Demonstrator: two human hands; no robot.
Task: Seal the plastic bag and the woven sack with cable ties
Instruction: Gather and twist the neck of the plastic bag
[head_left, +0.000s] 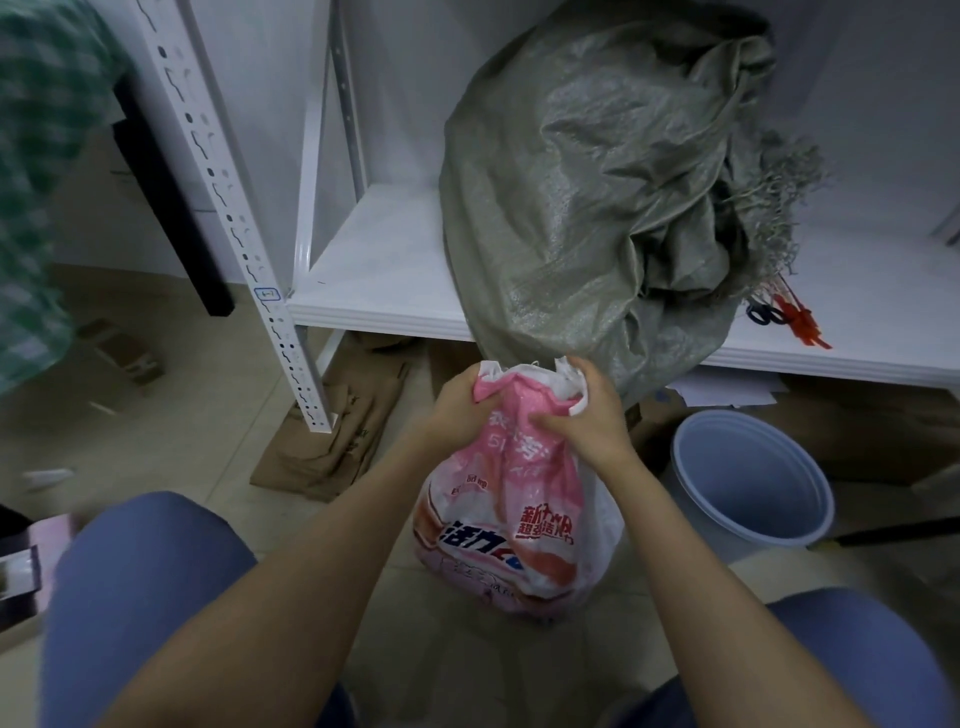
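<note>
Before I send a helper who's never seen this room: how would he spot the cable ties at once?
Find the white shelf with the big grey-green woven sack slumped on it. Right of the sack, near the shelf's front edge, lie the cable ties. They are the only orange-red things there, thin strips beside dark-handled scissors.

Left hand and right hand gripping bunched neck of pink-and-white plastic bag on floor, grey woven sack on white shelf, orange cable ties beside sack, pale bucket near bag.
</note>
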